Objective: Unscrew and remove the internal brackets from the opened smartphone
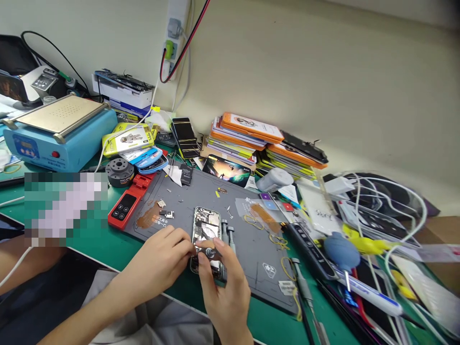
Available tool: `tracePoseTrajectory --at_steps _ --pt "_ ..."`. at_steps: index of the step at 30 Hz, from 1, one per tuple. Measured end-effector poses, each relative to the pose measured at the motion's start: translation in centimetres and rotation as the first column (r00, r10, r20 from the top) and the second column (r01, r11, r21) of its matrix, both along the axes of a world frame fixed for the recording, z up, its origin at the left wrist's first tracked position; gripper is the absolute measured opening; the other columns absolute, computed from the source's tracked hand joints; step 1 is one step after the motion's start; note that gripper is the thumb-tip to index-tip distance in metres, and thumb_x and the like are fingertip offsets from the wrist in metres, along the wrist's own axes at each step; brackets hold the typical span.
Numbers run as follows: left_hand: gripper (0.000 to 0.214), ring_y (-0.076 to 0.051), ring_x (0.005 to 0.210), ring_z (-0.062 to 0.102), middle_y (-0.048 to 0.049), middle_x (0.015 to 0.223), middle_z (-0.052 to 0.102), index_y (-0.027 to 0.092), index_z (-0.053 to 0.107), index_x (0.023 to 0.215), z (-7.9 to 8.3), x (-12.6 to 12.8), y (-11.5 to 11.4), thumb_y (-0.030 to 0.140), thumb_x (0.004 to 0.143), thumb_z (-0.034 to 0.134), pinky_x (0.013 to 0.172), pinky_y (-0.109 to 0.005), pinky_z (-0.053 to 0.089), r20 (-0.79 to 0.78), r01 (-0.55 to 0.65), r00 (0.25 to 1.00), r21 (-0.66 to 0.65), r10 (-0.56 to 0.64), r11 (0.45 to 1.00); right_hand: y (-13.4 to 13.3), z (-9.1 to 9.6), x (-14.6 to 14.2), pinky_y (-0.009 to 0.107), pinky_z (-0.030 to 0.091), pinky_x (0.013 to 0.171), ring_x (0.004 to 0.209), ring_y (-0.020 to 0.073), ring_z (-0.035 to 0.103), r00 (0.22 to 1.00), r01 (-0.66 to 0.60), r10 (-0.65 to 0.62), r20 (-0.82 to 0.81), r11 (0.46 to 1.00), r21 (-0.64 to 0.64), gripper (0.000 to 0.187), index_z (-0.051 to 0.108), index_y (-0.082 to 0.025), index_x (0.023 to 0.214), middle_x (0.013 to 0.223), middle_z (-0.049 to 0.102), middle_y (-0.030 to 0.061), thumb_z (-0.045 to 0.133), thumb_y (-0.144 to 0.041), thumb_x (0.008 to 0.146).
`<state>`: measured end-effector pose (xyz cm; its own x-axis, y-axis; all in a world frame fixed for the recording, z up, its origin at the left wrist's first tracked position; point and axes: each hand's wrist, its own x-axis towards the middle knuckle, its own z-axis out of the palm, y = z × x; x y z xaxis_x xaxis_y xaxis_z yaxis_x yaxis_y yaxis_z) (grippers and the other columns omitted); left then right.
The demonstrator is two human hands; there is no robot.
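An opened phone (212,219), its inner parts bare, lies on the grey work mat (258,261) in front of me. My left hand (163,261) is closed, its fingertips gripping the phone's left edge. Over the phone's lower half, my right hand (227,287) pinches a dark screwdriver (209,252) between thumb and fingers, its ringed end toward me. The screwdriver's tip is hidden. Close beside the phone's right edge lie grey screwdrivers (231,235). Small metal parts (166,213) and a black battery (186,174) rest farther up the mat.
A red device (124,209) sits at the mat's left edge, near a blue heating machine (64,139). Stacked boxes (247,129) and a lit phone (226,170) stand behind. Rightward lie a blue air blower (341,251), tools and cables. Another person's arm (21,261) is at left.
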<state>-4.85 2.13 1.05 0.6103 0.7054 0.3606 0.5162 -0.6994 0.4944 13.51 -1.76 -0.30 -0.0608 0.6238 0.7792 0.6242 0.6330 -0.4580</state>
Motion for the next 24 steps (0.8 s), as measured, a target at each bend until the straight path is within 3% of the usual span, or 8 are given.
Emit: tracePoseTrajectory --at_steps 3,7,13,17,22,24 --pt "0.014 -0.022 0.091 0.058 -0.0045 0.108 0.069 0.020 0.064 0.106 -0.13 -0.03 0.03 0.013 0.114 0.054 0.081 -0.038 0.052 0.010 -0.001 1.000 -0.017 0.001 1.000 -0.14 0.00 0.09 0.040 0.069 0.096 0.115 0.0223 0.076 1.000 -0.015 0.015 0.009 1.000 -0.011 0.068 0.043 -0.023 0.170 0.127 0.075 0.0122 0.054 0.000 0.106" --pt "0.013 -0.023 0.093 0.059 -0.0049 0.109 0.070 0.020 0.065 0.110 -0.20 -0.04 0.04 0.013 0.114 0.055 0.083 -0.038 0.053 0.008 0.014 1.000 -0.019 -0.014 1.000 -0.11 0.07 0.02 0.039 0.067 0.098 0.119 0.0223 0.073 0.999 0.027 -0.029 0.040 0.999 0.040 0.071 0.045 -0.022 0.168 0.130 0.073 0.0130 0.068 -0.002 0.104" --pt "0.012 -0.022 0.094 0.059 -0.0042 0.110 0.069 0.020 0.064 0.108 -0.25 -0.03 -0.07 0.012 0.113 0.056 0.083 -0.038 0.051 0.015 0.004 1.000 -0.036 -0.004 0.999 -0.17 0.34 -0.09 0.041 0.066 0.100 0.125 0.0227 0.071 0.998 0.012 -0.014 0.054 0.999 0.043 0.063 0.046 -0.018 0.164 0.132 0.070 0.0155 0.056 0.002 0.105" --pt "0.013 -0.023 0.096 0.060 -0.0047 0.111 0.070 0.020 0.065 0.108 -0.10 -0.04 -0.09 0.013 0.114 0.056 0.084 -0.038 0.052 0.010 0.011 1.000 -0.037 -0.011 0.999 -0.25 0.07 -0.04 0.036 0.065 0.101 0.122 0.0208 0.071 0.996 0.060 -0.064 0.057 0.996 0.070 0.067 0.047 -0.019 0.163 0.130 0.071 0.0133 0.070 0.001 0.103" --pt "0.012 -0.023 0.096 0.061 -0.0048 0.112 0.070 0.020 0.066 0.109 0.03 -0.03 -0.01 0.013 0.113 0.057 0.084 -0.037 0.052 0.030 0.008 1.000 -0.052 -0.006 0.999 -0.39 0.06 -0.02 0.040 0.064 0.100 0.119 0.0221 0.072 0.998 0.043 -0.045 0.039 0.998 0.051 0.065 0.046 -0.018 0.164 0.128 0.071 0.0130 0.062 0.002 0.105" --pt "0.012 -0.023 0.096 0.060 -0.0047 0.111 0.070 0.019 0.066 0.108 0.07 -0.06 -0.02 0.013 0.114 0.056 0.084 -0.037 0.052 0.033 0.007 0.999 -0.050 -0.005 0.999 -0.40 0.18 0.00 0.040 0.064 0.098 0.115 0.0223 0.072 0.998 0.042 -0.044 0.049 0.997 0.058 0.065 0.046 -0.018 0.164 0.124 0.072 0.0121 0.067 0.000 0.104"
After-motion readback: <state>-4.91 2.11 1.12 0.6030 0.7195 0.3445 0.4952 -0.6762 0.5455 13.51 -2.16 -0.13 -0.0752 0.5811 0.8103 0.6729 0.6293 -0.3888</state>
